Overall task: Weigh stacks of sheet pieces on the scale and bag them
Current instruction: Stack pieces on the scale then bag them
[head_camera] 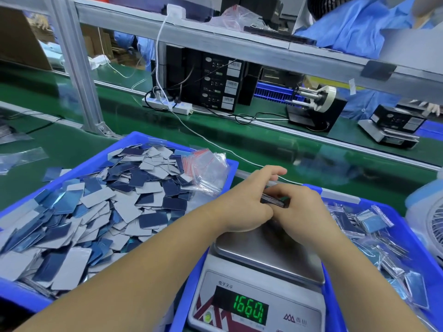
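Note:
A thin dark stack of sheet pieces (273, 200) is held between both hands just above the far edge of the scale's steel pan (268, 255). My left hand (244, 202) grips the stack's left end, and my right hand (302, 207) pinches its right end with curled fingers. The scale (259, 300) shows green digits reading 1660. A blue tray (134, 137) on the left holds several loose grey and blue sheet pieces (96, 212). Empty clear zip bags (206, 168) lie at that tray's far right corner.
A blue tray (407, 238) on the right holds filled bags of pieces (369, 224). A white fan (434, 226) stands at the right edge. Behind runs a green conveyor belt (263, 149) with a power strip (167, 105), black boxes, a tape dispenser (316, 101) and a second scale (390, 130).

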The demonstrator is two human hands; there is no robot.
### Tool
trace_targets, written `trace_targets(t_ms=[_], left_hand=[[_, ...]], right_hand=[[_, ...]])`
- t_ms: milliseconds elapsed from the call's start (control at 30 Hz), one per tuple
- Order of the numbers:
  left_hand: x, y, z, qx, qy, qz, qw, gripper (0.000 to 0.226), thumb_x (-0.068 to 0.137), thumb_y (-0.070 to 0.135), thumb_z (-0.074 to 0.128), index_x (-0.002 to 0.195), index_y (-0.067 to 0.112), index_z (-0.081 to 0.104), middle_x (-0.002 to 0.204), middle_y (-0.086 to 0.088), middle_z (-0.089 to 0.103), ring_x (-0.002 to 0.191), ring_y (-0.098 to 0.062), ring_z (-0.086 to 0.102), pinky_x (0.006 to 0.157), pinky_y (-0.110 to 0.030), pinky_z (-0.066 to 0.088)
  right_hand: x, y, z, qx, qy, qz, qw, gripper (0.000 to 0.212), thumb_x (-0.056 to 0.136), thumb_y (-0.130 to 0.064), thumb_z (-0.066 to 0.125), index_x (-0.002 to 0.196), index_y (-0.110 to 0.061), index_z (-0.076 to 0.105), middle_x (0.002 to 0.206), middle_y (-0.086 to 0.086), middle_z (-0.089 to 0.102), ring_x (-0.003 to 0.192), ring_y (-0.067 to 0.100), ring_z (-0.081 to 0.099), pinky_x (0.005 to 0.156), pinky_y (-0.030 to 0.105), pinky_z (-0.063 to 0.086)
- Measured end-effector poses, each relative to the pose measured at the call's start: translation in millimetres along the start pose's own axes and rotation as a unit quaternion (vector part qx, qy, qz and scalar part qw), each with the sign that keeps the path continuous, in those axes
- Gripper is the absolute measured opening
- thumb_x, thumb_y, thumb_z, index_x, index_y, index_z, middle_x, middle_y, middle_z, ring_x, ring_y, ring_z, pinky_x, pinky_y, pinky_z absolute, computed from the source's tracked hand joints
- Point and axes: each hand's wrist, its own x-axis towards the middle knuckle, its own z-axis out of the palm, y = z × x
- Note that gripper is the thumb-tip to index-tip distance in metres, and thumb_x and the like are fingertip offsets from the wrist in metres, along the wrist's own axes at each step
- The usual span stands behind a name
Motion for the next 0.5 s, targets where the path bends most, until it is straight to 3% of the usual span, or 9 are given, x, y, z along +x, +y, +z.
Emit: trace_targets(t_ms=[167,233,300,367,400,500], left_hand=[[0.3,-7.4,5.1,0.059,-0.077,-0.017,0.995,0.086,0.081,-0.008,0.048,0.155,0.029,0.021,0.151,0.004,0.034,0.13,-0.003,0.038,0.087,0.007,0.027],[2.2,-8.6,5.4,0.041,-0.059,-0.012,0.997,0.083,0.082,-0.008,0.048,0.153,0.027,0.024,0.144,0.005,0.039,0.126,-0.002,0.04,0.086,0.007,0.029],[5.0,-7.0,4.3,-0.014,-0.002,-0.022,1.0,0.075,0.084,-0.009,0.048,0.148,0.025,0.033,0.134,0.006,0.044,0.124,-0.004,0.043,0.098,-0.004,0.036],[7.7,-4.4,3.3,-0.1,0.082,-0.063,0.99,0.062,0.082,-0.006,0.05,0.137,0.024,0.045,0.131,0.001,0.051,0.122,-0.011,0.049,0.109,-0.03,0.043],[8.9,-2.5,2.6,-0.149,0.113,-0.088,0.978,0.055,0.08,0.0,0.052,0.129,0.025,0.051,0.127,-0.001,0.056,0.115,-0.015,0.054,0.107,-0.039,0.045],[10.1,3.8,1.0,-0.313,0.114,-0.139,0.933,0.032,0.08,0.006,0.053,0.108,0.021,0.059,0.114,-0.014,0.066,0.095,-0.022,0.062,0.102,-0.04,0.049]], right_hand=[[-1.3,2.5,6.0,-0.022,-0.057,0.015,0.998,0.039,0.076,-0.012,0.07,0.107,-0.033,0.073,0.095,-0.025,0.071,0.082,-0.005,0.055,0.064,0.002,0.038],[-1.3,2.7,6.4,-0.026,-0.048,0.005,0.998,0.036,0.074,-0.01,0.069,0.101,-0.033,0.074,0.083,-0.026,0.069,0.074,-0.006,0.056,0.064,0.004,0.04],[-0.1,1.7,5.6,-0.036,-0.013,0.012,0.999,0.024,0.075,-0.015,0.071,0.089,-0.034,0.074,0.074,-0.02,0.068,0.071,0.001,0.058,0.06,0.009,0.04],[1.3,1.0,3.1,-0.013,0.055,0.023,0.998,0.016,0.076,-0.02,0.075,0.084,-0.034,0.072,0.075,-0.016,0.068,0.077,-0.001,0.058,0.062,0.008,0.038],[1.7,-0.2,2.0,0.003,0.09,0.029,0.996,0.016,0.076,-0.021,0.076,0.085,-0.034,0.072,0.078,-0.016,0.068,0.081,-0.002,0.058,0.064,0.007,0.037],[1.5,-3.1,1.4,0.03,0.152,0.036,0.987,0.021,0.076,-0.021,0.075,0.088,-0.038,0.07,0.086,-0.016,0.069,0.083,0.002,0.06,0.069,0.005,0.035]])
